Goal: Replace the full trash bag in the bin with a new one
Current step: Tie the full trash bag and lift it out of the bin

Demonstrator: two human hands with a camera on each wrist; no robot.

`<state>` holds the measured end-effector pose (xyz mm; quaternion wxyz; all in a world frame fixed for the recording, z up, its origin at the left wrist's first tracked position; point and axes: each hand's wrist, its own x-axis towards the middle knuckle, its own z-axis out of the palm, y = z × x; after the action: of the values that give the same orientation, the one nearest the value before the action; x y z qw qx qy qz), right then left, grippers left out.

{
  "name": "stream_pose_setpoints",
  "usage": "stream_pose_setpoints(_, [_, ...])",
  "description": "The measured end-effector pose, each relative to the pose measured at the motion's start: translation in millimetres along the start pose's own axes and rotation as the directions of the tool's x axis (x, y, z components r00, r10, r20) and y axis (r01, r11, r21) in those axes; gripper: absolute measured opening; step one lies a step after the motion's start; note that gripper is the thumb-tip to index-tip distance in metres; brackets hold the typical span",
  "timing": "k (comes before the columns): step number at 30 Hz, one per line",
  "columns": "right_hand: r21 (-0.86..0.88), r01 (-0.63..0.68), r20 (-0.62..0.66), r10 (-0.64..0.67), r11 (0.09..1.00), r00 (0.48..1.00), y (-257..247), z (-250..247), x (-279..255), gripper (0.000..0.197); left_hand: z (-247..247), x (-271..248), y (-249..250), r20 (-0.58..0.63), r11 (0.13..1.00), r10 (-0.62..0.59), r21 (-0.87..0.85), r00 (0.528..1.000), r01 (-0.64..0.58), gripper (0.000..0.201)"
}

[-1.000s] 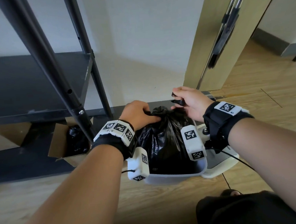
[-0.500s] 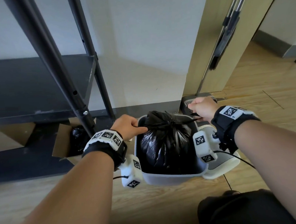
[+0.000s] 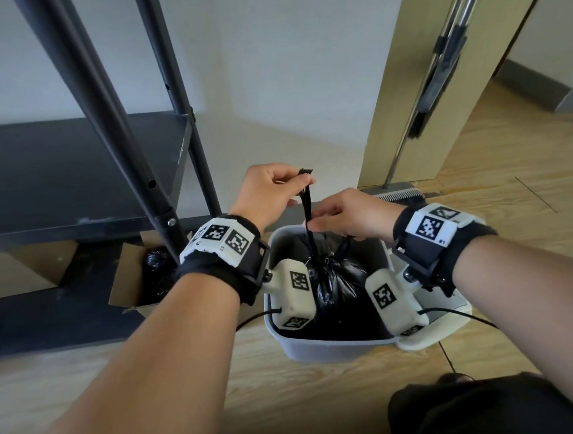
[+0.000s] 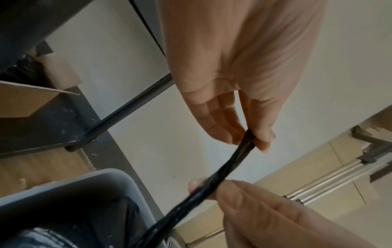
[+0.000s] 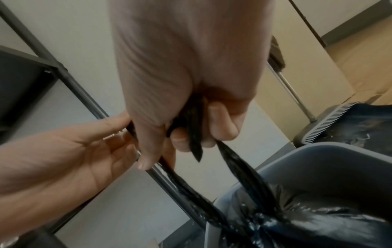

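A full black trash bag (image 3: 333, 278) sits tied in the grey bin (image 3: 321, 348) on the floor. One twisted black tail (image 3: 307, 205) of the bag stretches straight up from the knot. My left hand (image 3: 304, 181) pinches the top end of that tail between thumb and fingers, as the left wrist view shows (image 4: 256, 139). My right hand (image 3: 313, 227) sits just below, over the bin's far rim; it touches the same tail, and its fingers (image 5: 220, 124) curl round the bag's other tail (image 5: 239, 169).
A black metal rack (image 3: 160, 178) stands left of the bin, with an open cardboard box (image 3: 130, 285) holding a black roll under it. The bin's white lid (image 3: 435, 333) lies at its right. A broom and dustpan (image 3: 398, 188) lean by the door frame behind.
The hands had been pulling the two tails apart sideways at bin level. Now the left hand has risen with one tail stretched upward, and the right hand has come in to the middle.
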<state>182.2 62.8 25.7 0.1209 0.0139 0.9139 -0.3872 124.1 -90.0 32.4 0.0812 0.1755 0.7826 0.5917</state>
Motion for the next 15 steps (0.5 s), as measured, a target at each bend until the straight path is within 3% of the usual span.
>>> stream_pose_setpoints(4, [0.089, 0.020, -0.146, -0.006, 0.996, 0.989, 5, -5, -2, 0.017, 2, -2, -11, 0.033, 0.968, -0.156, -0.195, 0.987, 0.160, 0.008])
stream_pose_setpoints(7, [0.176, 0.008, -0.249, 0.036, 0.984, 0.968, 7, -9, -3, 0.017, 3, -5, -21, 0.180, 0.851, -0.327, -0.371, 0.928, 0.372, 0.006])
stream_pose_setpoints(9, [0.290, 0.003, -0.278, 0.081, 0.957, 0.957, 6, -12, -4, 0.019, 6, -8, -31, 0.322, 0.858, -0.348, -0.270, 0.880, 0.438, 0.015])
stream_pose_setpoints(11, [0.385, 0.002, -0.285, 0.117, 0.923, 0.951, 3, -14, -2, 0.019, 12, -13, -37, 0.397, 0.900, -0.352, -0.104, 0.848, 0.423, 0.023])
stream_pose_setpoints(15, [0.477, 0.011, -0.296, 0.148, 0.879, 0.944, -1, -11, 2, 0.015, 24, -13, -41, 0.355, 0.939, -0.321, -0.002, 0.878, 0.344, 0.014])
